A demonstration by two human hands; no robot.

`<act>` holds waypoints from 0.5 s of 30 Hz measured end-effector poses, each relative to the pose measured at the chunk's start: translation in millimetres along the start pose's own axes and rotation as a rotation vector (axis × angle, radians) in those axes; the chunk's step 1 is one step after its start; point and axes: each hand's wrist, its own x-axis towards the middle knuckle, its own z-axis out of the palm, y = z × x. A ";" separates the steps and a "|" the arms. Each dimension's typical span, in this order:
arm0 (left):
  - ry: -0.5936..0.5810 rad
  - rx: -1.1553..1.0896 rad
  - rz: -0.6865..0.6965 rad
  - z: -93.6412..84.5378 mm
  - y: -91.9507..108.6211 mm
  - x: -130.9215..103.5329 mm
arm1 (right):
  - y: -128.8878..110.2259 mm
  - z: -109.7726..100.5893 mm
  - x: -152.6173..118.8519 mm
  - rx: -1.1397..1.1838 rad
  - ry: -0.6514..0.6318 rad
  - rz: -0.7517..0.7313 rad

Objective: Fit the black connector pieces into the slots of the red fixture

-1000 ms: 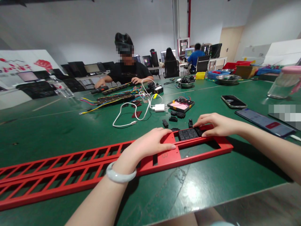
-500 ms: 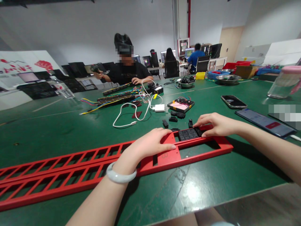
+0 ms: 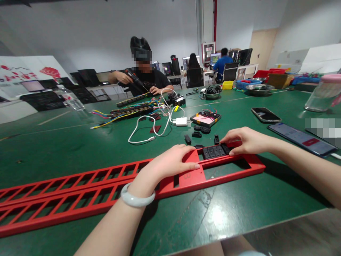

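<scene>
A long red slotted frame (image 3: 165, 192) lies across the green table. My left hand (image 3: 173, 163) rests flat on its solid red plate, thumb and fingers spread apart, with a pale bangle (image 3: 137, 197) on the wrist. In the upper opening at the frame's right end sits a row of black plastic blocks (image 3: 213, 151), side by side. My right hand (image 3: 246, 141) is closed with thumb and fingertips on the rightmost black block (image 3: 226, 148), which is partly hidden by the fingers. Beyond the frame lie several loose black blocks (image 3: 188, 139).
A white charger (image 3: 181, 122) with its cable and a shallow box (image 3: 205, 119) lie behind the loose blocks. Two phones (image 3: 265, 115) and a clear jar (image 3: 319, 97) stand to the right. Across the table a person in black (image 3: 149, 80) holds a power tool (image 3: 136, 80) near wired strips.
Both my hands and the red frame stay almost still. The person opposite has brought the power tool inward and lowered its tip toward the strip on the table.
</scene>
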 end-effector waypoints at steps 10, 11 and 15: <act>0.000 -0.004 -0.002 0.2 -0.3 0.6 | -0.7 1.1 0.0 0.068 0.000 0.083; 0.001 -0.004 -0.003 0.2 -0.3 0.6 | -0.8 1.1 0.0 0.069 0.000 0.083; 0.002 -0.011 -0.011 0.2 0.3 0.5 | -1.3 1.3 0.3 0.056 0.010 0.085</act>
